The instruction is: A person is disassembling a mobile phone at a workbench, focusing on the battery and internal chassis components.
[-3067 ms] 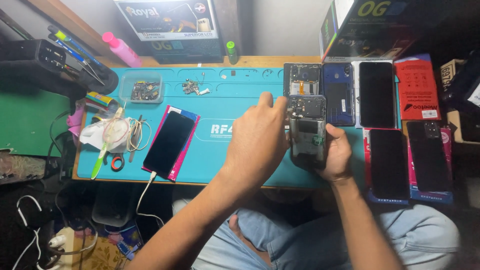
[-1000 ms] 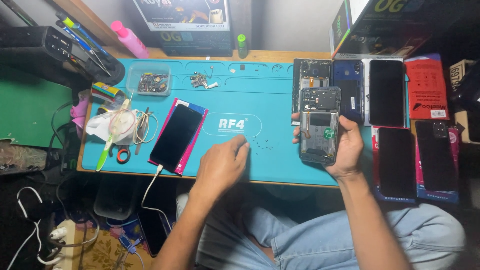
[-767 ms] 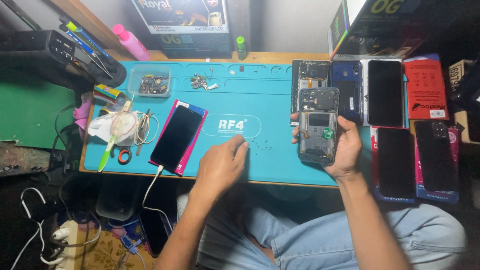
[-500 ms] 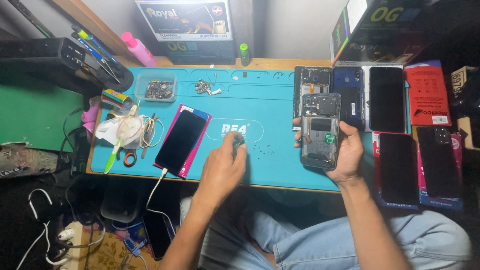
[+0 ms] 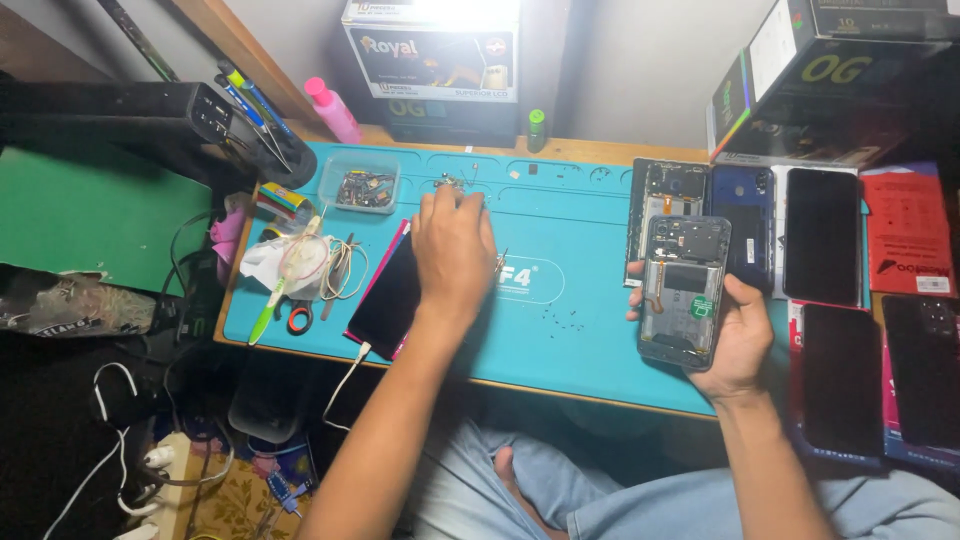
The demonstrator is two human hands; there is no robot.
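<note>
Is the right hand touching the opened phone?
Touching. The head view shows the right hand wrapped under the opened phone, thumb and fingertips on its edges.

The left hand (image 5: 452,240) has reached forward from the mat's (image 5: 570,330) middle.

Mat (image 5: 580,250) teal; bottle (image 5: 335,110) pink; opened phone (image 5: 683,290) grey w/ green sticker; board (image 5: 90,215) green.

The left hand (image 5: 452,250) hides its own fingertips and part of the dark phone (image 5: 385,295).
</note>
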